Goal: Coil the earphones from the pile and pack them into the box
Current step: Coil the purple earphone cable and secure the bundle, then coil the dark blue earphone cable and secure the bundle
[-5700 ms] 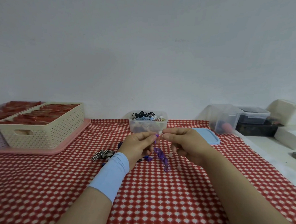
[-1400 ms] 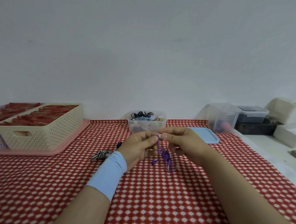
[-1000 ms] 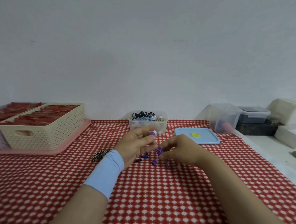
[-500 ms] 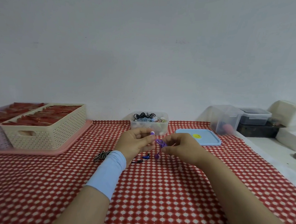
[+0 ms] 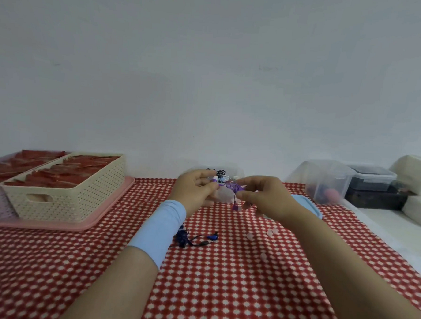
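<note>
Purple earphones [image 5: 232,187] hang in the air between the two hands, just in front of the box [image 5: 238,173], which is mostly hidden behind the fingers. The left hand [image 5: 195,192] pinches one end, where a small white and purple bud shows at its fingertips. The right hand [image 5: 268,199] pinches the bunched cable on the other side, with thumb and forefinger closed on it. A short piece of cable with the plug hangs free below the right thumb.

I judge the cable to be very light, thin and soft. It has no stiffness, so the loops hold their form only while fingers squeeze them, and it can slip out or spring open if the pinch becomes loose. The best place to hold is the bundle of loops itself, across all the turns together. The bud or the plug is a worse place, because pulling there loads the thin joints. The hanging tail needs to be wrapped or tucked in before the bundle goes to the box beyond the hands.

Dark blue earphones [image 5: 193,239] lie uncoiled on the tablecloth [image 5: 222,282] below the left wrist.
</note>
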A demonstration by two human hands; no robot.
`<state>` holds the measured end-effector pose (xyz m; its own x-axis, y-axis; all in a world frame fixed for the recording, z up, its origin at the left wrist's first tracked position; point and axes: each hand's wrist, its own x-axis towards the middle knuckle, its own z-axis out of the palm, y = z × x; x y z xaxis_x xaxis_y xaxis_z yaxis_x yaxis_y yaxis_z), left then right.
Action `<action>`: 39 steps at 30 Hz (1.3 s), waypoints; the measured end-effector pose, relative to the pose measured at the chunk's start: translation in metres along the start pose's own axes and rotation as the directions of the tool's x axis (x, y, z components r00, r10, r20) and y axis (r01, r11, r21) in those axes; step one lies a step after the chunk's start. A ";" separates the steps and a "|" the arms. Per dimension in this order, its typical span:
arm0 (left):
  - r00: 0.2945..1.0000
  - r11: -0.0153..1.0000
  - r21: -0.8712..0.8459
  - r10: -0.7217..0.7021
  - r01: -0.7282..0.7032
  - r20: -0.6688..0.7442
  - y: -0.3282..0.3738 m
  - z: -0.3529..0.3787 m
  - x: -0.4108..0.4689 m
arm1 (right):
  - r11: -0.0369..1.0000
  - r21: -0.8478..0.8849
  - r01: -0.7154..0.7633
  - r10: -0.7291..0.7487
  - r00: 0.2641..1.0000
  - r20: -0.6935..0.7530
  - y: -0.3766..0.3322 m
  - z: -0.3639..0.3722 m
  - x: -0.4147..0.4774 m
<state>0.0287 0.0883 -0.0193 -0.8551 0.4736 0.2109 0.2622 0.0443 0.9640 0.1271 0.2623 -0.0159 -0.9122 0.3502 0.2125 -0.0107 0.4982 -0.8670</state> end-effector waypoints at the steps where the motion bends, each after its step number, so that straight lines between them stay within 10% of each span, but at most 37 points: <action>1: 1.000 0.998 0.057 0.004 -0.004 -0.002 0.004 -0.001 0.009 | 1.000 -0.007 0.000 0.000 1.000 -0.010 -0.005 -0.002 0.009; 15: 0.987 0.679 0.733 -0.098 -0.026 0.126 -0.004 -0.011 0.120 | 0.852 -0.523 0.027 0.004 0.998 0.058 -0.006 0.003 0.135; 23: 0.979 0.678 0.706 0.148 -0.204 0.141 -0.023 -0.016 0.130 | 0.841 -0.536 0.076 -0.011 0.992 0.125 0.002 0.002 0.134; 33: 0.978 0.641 0.743 0.071 -0.194 0.194 -0.032 -0.001 0.140 | 0.683 -0.725 0.085 0.089 0.976 0.198 0.010 0.011 0.133; 39: 0.932 0.582 0.772 -0.063 -0.256 0.357 -0.033 -0.009 0.134 | 0.819 -0.561 0.118 0.015 0.974 0.226 0.006 0.004 0.131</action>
<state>-0.0989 0.1421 -0.0215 -0.6543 0.7523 0.0776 0.7164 0.5837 0.3823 0.0059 0.3078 0.0043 -0.9813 0.1691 0.0923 0.1135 0.8944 -0.4326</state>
